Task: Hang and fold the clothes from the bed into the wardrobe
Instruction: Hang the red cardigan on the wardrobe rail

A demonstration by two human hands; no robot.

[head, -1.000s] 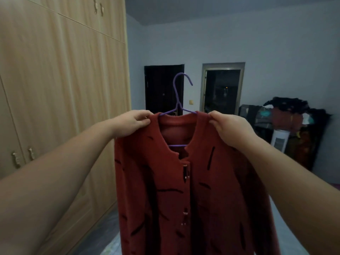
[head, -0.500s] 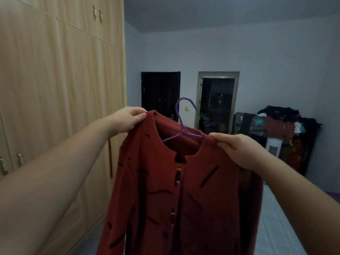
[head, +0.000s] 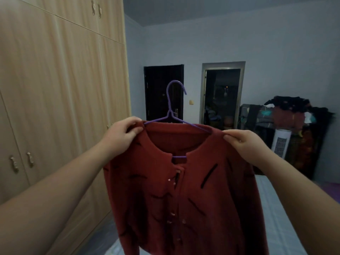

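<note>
Here: both hands' fingers pinch red cardigan point(head: 184, 190) shoulders on purple hanger point(head: 173, 105) | wardrobe point(head: 55, 89) doors shut, left; bed point(head: 276, 218) below

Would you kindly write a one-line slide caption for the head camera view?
Both hands, left and right, hold a red cardigan on a purple hanger beside the closed wardrobe.

Matt red knit cardigan point(head: 187, 190), smooth purple hanger point(head: 173, 100), wood-grain wardrobe point(head: 55, 89)
</note>
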